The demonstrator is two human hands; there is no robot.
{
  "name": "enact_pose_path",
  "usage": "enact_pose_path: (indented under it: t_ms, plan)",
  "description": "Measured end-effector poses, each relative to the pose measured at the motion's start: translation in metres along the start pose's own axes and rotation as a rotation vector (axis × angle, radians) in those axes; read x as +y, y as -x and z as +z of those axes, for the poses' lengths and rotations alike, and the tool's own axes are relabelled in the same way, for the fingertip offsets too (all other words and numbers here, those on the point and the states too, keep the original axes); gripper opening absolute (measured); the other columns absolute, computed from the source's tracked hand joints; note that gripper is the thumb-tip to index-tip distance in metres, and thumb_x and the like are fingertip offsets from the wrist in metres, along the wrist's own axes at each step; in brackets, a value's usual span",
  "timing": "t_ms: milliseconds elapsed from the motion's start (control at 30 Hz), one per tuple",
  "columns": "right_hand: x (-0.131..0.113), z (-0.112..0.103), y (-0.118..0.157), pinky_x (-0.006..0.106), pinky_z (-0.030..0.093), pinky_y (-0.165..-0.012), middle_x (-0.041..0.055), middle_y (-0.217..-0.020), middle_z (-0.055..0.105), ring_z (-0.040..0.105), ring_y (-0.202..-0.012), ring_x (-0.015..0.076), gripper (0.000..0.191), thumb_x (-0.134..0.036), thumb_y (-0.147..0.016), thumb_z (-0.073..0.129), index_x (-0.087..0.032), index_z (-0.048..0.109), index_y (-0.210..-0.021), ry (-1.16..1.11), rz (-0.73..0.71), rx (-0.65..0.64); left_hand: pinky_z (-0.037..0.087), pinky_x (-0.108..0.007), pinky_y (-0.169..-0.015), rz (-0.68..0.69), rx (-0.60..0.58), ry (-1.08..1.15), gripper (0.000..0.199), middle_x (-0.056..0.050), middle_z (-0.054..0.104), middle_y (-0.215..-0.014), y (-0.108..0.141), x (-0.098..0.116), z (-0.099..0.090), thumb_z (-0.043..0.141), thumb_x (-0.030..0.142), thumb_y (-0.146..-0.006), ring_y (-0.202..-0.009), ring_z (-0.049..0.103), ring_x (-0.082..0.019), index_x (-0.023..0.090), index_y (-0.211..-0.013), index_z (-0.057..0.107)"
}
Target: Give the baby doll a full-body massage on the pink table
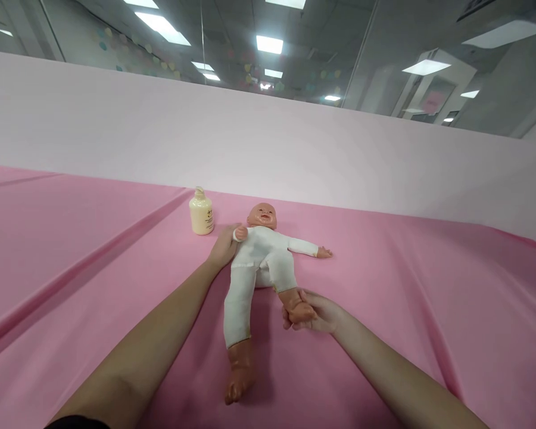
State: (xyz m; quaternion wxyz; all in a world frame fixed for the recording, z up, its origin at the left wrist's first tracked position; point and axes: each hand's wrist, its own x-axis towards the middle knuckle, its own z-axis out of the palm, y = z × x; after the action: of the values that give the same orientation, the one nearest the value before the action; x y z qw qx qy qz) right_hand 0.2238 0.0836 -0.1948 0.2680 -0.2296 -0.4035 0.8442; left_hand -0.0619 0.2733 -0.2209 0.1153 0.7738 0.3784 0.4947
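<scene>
A baby doll [262, 247] with a white cloth body lies on its back on the pink sheet, its head away from me. At the doll's side, my left hand [226, 245] grips it by the upper body near its small hand; most of my fingers are hidden behind it. My right hand [319, 313] is closed around the ankle of the doll's foot [298, 307] on the right and holds it slightly raised. The other leg stretches toward me, its foot [239, 372] untouched. One doll arm [304, 245] extends out to the right.
A cream-coloured pump bottle [201, 213] stands upright left of the doll's head. The pink sheet [93, 238] has long folds on both sides. Behind it rises a white wall [259, 155] with glass panes [304, 53] above, reflecting ceiling lights.
</scene>
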Motion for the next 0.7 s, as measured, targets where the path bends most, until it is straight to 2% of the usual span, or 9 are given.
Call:
enact_pose_path:
  t_ms: [100,167,267,333,400,467,500,633,700]
  plan:
    - [-0.002,0.005,0.003,0.039,0.051,-0.077,0.0149,-0.102,0.065,0.066,-0.095,0.0334,0.069,-0.054,-0.077,0.074,-0.013,0.046,-0.125,0.030,0.084,-0.176,0.044,-0.042,-0.096,-0.227,0.116,0.116,0.036,-0.011,0.058,-0.117,0.000,-0.013,0.002,0.046,0.027,-0.090,-0.110,0.055,-0.025,0.018,-0.125,0.045]
    - [-0.003,0.007,0.003,0.044,0.050,-0.081,0.0152,-0.104,0.065,0.065,-0.099,0.0359,0.087,-0.047,-0.070,0.082,-0.016,0.036,-0.137,0.034,0.154,-0.285,0.043,-0.043,-0.096,-0.336,0.160,0.157,0.038,-0.011,0.058,-0.117,0.000,-0.022,0.002,0.049,0.033,-0.089,-0.111,0.055,-0.026,0.019,-0.123,0.043]
    - [-0.003,0.007,0.000,0.047,0.048,-0.086,0.0146,-0.101,0.067,0.064,-0.101,0.0352,0.103,-0.031,-0.061,0.090,-0.017,0.029,-0.142,0.088,0.252,-0.447,0.040,-0.044,-0.100,-0.405,0.196,0.207,0.039,-0.012,0.056,-0.123,0.000,-0.029,0.002,0.052,0.036,-0.088,-0.117,0.052,-0.027,0.020,-0.122,0.043]
    - [-0.002,0.004,-0.002,0.045,0.048,-0.087,0.0147,-0.101,0.067,0.064,-0.102,0.0336,0.105,-0.025,-0.059,0.091,-0.015,0.029,-0.142,0.137,0.304,-0.519,0.040,-0.045,-0.100,-0.424,0.197,0.235,0.041,-0.012,0.056,-0.124,0.000,-0.030,0.001,0.053,0.038,-0.088,-0.117,0.052,-0.028,0.020,-0.123,0.042]
    - [0.000,0.000,-0.002,0.043,0.049,-0.086,0.0148,-0.099,0.066,0.064,-0.100,0.0322,0.100,-0.026,-0.058,0.092,-0.012,0.035,-0.139,0.177,0.318,-0.537,0.041,-0.046,-0.098,-0.463,0.198,0.236,0.041,-0.012,0.057,-0.122,0.000,-0.029,0.000,0.052,0.041,-0.089,-0.115,0.053,-0.029,0.020,-0.124,0.044]
    - [0.003,-0.003,-0.001,0.043,0.049,-0.084,0.0146,-0.095,0.066,0.065,-0.095,0.0317,0.092,-0.033,-0.058,0.091,-0.008,0.042,-0.132,0.194,0.282,-0.499,0.041,-0.047,-0.096,-0.500,0.194,0.220,0.041,-0.012,0.059,-0.120,0.000,-0.029,0.000,0.050,0.043,-0.089,-0.113,0.055,-0.030,0.019,-0.122,0.047]
    - [0.004,-0.005,-0.001,0.044,0.049,-0.082,0.0138,-0.091,0.066,0.065,-0.091,0.0312,0.088,-0.039,-0.058,0.090,-0.007,0.047,-0.127,0.180,0.227,-0.435,0.042,-0.046,-0.095,-0.503,0.193,0.211,0.040,-0.012,0.060,-0.118,0.000,-0.030,0.000,0.050,0.043,-0.090,-0.111,0.055,-0.030,0.019,-0.121,0.048]
    - [0.004,-0.010,-0.001,0.043,0.047,-0.084,0.0011,-0.070,0.058,0.060,-0.072,0.0198,0.061,-0.064,-0.073,0.069,-0.014,0.057,-0.105,0.030,-0.147,-0.015,0.046,-0.041,-0.087,-0.388,0.178,0.146,0.033,-0.009,0.062,-0.105,-0.001,-0.029,0.001,0.049,0.040,-0.090,-0.097,0.058,-0.025,0.018,-0.114,0.054]
    - [-0.001,-0.011,-0.004,0.039,0.046,-0.086,-0.0027,-0.064,0.051,0.053,-0.066,0.0151,0.050,-0.068,-0.081,0.057,-0.019,0.057,-0.091,-0.056,-0.261,0.117,0.047,-0.039,-0.083,-0.286,0.132,0.064,0.029,-0.008,0.061,-0.101,-0.001,-0.026,0.001,0.051,0.037,-0.088,-0.093,0.056,-0.023,0.018,-0.110,0.056]
